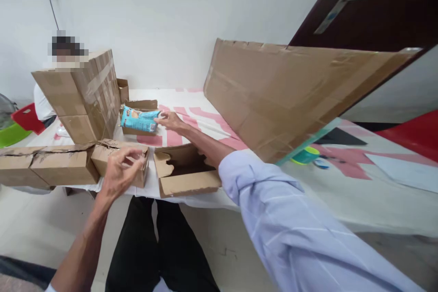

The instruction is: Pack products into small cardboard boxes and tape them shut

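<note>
A blue printed packet [139, 120] lies tilted over an open cardboard box [140, 131] beyond the near row. My right hand [170, 121] reaches across the table and pinches the packet's right end. My left hand [123, 169] is raised in front of a closed small carton [102, 159], its fingers curved apart and holding nothing. Between my arms, at the table's front edge, sits another open box [191, 184] with a dark inside; my right forearm passes over its right side.
Stacked cartons [78, 96] stand at the left, with a person behind them. More cartons [65, 169] line the front-left edge. A large cardboard sheet [290, 86] leans at the right, near a green-and-blue tape roll [306, 155] and red chair [417, 134].
</note>
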Available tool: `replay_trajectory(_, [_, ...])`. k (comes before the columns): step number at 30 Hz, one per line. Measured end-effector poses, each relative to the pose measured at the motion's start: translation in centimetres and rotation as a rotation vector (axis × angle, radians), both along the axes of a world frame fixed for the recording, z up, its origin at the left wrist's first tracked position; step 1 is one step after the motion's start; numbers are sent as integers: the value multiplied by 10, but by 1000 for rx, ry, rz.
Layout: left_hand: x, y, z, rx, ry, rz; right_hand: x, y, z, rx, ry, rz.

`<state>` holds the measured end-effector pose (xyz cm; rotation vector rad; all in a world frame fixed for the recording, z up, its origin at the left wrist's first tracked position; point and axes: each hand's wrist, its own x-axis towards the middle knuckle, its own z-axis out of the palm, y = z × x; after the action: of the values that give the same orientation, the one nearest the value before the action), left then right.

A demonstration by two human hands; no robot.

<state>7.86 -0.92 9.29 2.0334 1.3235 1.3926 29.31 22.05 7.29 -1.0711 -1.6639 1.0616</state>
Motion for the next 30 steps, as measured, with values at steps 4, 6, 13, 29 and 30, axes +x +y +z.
replay_trajectory(4, [22, -25, -19, 66, 186, -157, 17, -13, 19, 178, -187, -104])
replay_trajectory(6, [34, -29, -30, 39, 296, -206, 35, -37, 25, 259, -223, -39])
replay_trajectory(13, [75, -36, -48, -129, 670, -189, 125, -132, 10, 320, -394, -137])
replay_trajectory(29, [56, 95, 55, 134, 837, -135, 148, -113, 5, 117, 129, -246])
replay_trajectory(30, [50, 107, 61, 103, 841, -133, 142, -106, 9, 87, 137, -200])
